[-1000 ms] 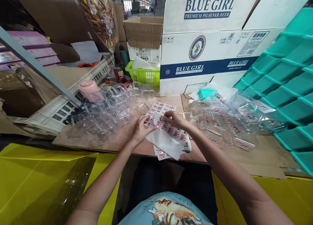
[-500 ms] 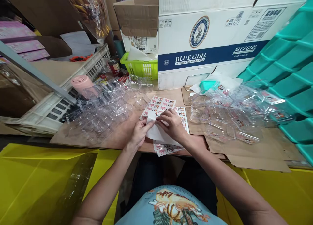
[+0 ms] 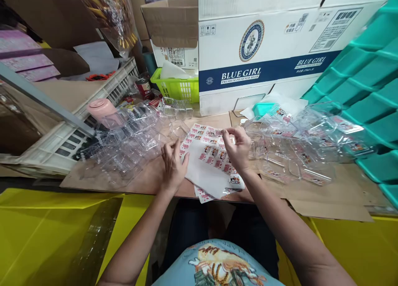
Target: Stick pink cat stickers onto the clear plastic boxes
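Observation:
Sheets of small printed stickers lie on the cardboard-topped table, with a blank white part toward me. My left hand rests at the left edge of the sheets, fingers apart and holding nothing. Above their right side is my right hand, thumb and forefinger pinched together; whatever is between them is too small to make out. Clear plastic cases are heaped on the left. More clear cases, bearing printed stickers, are piled to the right.
A pink container stands at the left beside a white crate. Behind the table are a lime green basket and a large white carton. Teal bins are stacked at the right. Yellow boxes flank my legs.
My hands have moved apart, the right one up and to the right, the left one leftward with its fingers opened. The white sheet they held now lies down, its printed stickers showing.

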`<move>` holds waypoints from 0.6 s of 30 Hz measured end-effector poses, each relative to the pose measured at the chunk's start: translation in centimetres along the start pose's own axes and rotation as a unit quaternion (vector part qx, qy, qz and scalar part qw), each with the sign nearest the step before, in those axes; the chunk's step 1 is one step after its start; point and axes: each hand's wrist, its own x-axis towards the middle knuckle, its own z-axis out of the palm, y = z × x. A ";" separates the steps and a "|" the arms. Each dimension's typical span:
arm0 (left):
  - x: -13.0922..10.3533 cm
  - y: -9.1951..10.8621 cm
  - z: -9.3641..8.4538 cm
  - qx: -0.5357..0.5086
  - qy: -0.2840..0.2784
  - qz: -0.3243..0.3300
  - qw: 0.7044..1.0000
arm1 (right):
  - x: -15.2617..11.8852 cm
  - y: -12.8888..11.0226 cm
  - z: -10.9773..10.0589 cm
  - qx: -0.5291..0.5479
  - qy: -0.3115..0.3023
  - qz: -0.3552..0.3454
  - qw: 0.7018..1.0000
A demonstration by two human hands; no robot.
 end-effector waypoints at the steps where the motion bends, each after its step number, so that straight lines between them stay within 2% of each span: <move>1: 0.0 0.7 0.4 -0.008 -0.009 0.018 1.000 | -0.2 -0.4 -0.1 -0.033 0.006 -0.049 0.998; 3: 0.0 2.3 1.2 -0.124 -0.115 -0.006 0.986 | -1.0 -1.4 0.0 -0.088 -0.035 -0.152 0.984; 5: 0.0 3.4 1.8 -0.279 -0.220 -0.075 0.932 | -2.1 -2.2 0.1 -0.101 -0.131 -0.217 0.962; 7: -0.1 3.8 1.9 -0.364 -0.236 -0.128 0.892 | -2.6 -2.5 -0.3 -0.064 -0.185 -0.206 0.959; 8: -0.3 3.7 1.8 -0.376 -0.225 -0.141 0.888 | -2.5 -2.6 -0.6 -0.032 -0.183 -0.171 0.968; 10: -0.7 3.4 1.5 -0.365 -0.205 -0.139 0.898 | -1.5 -2.5 -1.4 0.026 -0.160 -0.071 0.984; 12: -1.3 3.3 1.3 -0.335 -0.209 -0.106 0.913 | 0.0 -2.3 -2.2 0.051 -0.181 -0.001 0.982; 14: -1.5 3.4 1.1 -0.301 -0.229 -0.061 0.924 | 1.3 -2.3 -2.8 0.050 -0.217 0.005 0.975; 15: -1.3 3.4 1.0 -0.272 -0.233 -0.037 0.933 | 1.8 -2.4 -3.0 0.043 -0.211 -0.004 0.976; 16: -0.8 3.4 0.8 -0.230 -0.221 -0.013 0.948 | 2.1 -2.5 -3.2 0.039 -0.182 -0.011 0.983; 18: 1.2 3.0 0.4 -0.111 -0.137 0.039 0.984 | 2.2 -2.7 -3.4 0.047 -0.082 -0.004 0.995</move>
